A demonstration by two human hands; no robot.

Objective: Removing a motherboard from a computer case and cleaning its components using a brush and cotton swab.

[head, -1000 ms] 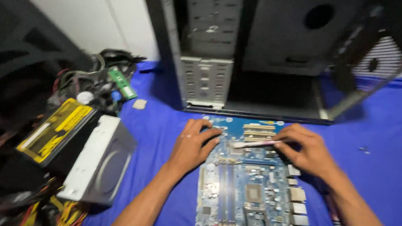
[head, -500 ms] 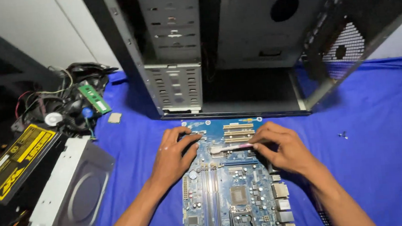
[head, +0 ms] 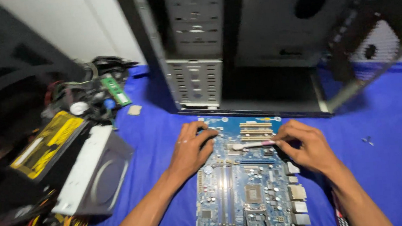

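Lying flat on the blue-covered desk [head: 397, 179], the blue motherboard [head: 249, 185] runs its long axis from 12 to 6 o'clock, its far short edge just short of the open computer case [head: 253, 51].

Item, left hand [head: 192, 149]: palm down, fingers spread and pressed on the board's far-left corner at about 10 o'clock from the board's middle, gripping nothing.

Item, right hand [head: 309, 147]: at about 2 o'clock from the board's middle, fingertips pinched on the near end of a small pale brush-like tool [head: 253, 144]. What kind of tool it is cannot be made out for certain. Its long axis lies crosswise, 3 to 9 o'clock, with the free tip pointing toward the left hand and resting over the slot rows at the board's far end. Right hand is the nearer to the tool; the two hands sit apart, tool between them.

Item, surroundings: power supply with yellow label [head: 46, 146] and a grey drive [head: 96, 174] at 9 o'clock, well apart from the board; a green memory stick [head: 115, 91] among cables at 10 o'clock.
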